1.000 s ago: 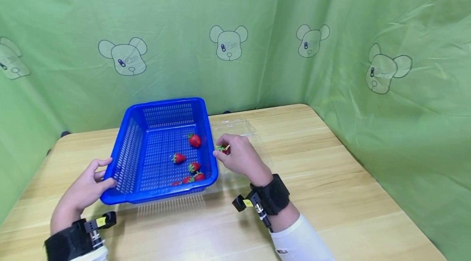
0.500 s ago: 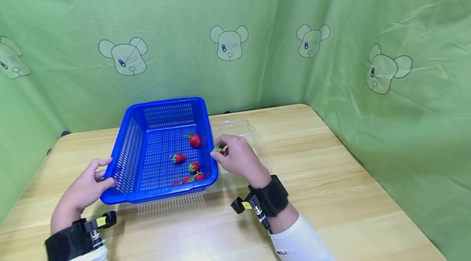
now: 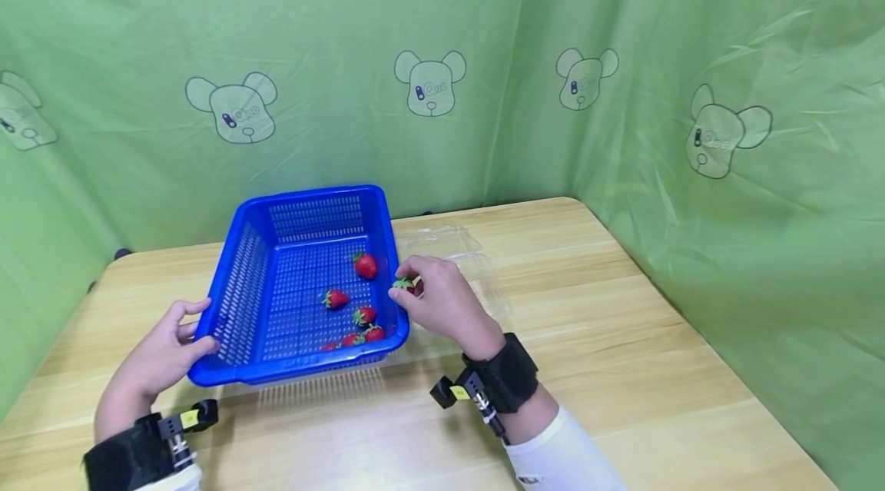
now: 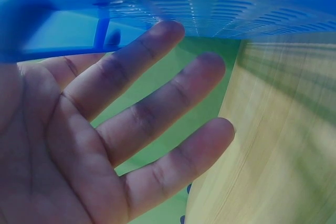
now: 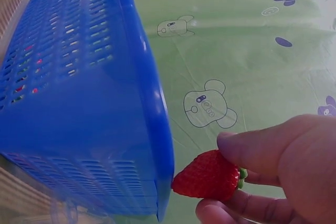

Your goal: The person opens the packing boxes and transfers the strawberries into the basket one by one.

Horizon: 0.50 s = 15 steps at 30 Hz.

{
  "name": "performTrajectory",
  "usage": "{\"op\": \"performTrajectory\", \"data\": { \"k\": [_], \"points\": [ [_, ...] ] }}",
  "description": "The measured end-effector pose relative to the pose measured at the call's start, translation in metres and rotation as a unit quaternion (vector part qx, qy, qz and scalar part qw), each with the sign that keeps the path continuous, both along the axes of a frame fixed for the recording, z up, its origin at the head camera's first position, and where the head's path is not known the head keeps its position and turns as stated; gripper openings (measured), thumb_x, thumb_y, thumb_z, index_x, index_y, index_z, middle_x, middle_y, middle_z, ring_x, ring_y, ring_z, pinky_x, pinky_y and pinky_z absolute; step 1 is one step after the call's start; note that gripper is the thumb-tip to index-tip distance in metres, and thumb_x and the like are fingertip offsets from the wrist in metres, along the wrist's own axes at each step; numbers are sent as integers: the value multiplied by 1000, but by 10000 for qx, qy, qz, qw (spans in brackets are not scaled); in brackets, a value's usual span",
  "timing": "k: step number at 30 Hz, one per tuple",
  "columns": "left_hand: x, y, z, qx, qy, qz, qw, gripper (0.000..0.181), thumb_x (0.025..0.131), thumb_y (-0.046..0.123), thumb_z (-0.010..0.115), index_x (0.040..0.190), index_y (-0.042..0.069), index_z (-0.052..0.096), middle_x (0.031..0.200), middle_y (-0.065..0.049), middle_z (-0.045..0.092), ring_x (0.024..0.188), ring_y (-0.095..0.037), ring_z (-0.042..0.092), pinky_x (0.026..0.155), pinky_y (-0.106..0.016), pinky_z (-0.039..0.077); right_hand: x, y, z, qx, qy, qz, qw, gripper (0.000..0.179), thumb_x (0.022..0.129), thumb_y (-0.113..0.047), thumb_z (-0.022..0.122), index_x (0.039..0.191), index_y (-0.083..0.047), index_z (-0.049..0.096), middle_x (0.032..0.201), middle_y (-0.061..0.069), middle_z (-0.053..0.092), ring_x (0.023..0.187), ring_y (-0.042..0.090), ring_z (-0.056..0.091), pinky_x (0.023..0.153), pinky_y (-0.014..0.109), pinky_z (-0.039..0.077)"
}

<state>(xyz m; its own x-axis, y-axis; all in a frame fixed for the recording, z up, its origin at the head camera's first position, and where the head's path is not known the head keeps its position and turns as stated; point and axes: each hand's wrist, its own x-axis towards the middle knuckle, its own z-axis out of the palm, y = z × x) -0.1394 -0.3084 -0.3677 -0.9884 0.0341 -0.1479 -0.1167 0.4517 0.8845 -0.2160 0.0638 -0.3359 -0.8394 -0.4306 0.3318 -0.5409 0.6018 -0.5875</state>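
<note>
A blue plastic basket [image 3: 304, 359] with slotted walls stands on the table, tilted. Several strawberries lie in it, among them one strawberry [image 3: 365, 266] toward the back right and another strawberry [image 3: 336, 299] near the middle. My left hand [image 3: 162, 356] holds the basket's left rim near the front corner, thumb on top. In the left wrist view, the other fingers [image 4: 178, 156] stretch out beneath the rim. At the right rim, my right hand [image 3: 442, 299] pinches a strawberry [image 5: 210, 176] between thumb and fingers, its tip pointing toward the basket and its leaves toward my palm.
A clear plastic clamshell box [image 3: 487, 283] lies on the wooden table [image 3: 588, 353], right of the basket and partly behind my right hand. Green curtains [image 3: 332, 30] with bear drawings enclose the back and sides.
My right hand has moved slightly left with the strawberry, from beside the basket to its right rim. The left hand and basket have stayed in place.
</note>
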Motion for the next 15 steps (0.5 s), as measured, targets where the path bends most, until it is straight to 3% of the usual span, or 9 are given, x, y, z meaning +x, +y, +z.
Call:
{"op": "performTrajectory", "data": {
  "k": [15],
  "points": [
    [0,0,0,-27,40,-5,10000,66,93,0,52,145,-10,13,129,-46,43,95,-37,66,76,-37,59,5,-5,-2,-161,228,160,9995,16,87,-18,73,96,-6,67,82,0,63,70,12,58,61,21,51]
  ]
}}
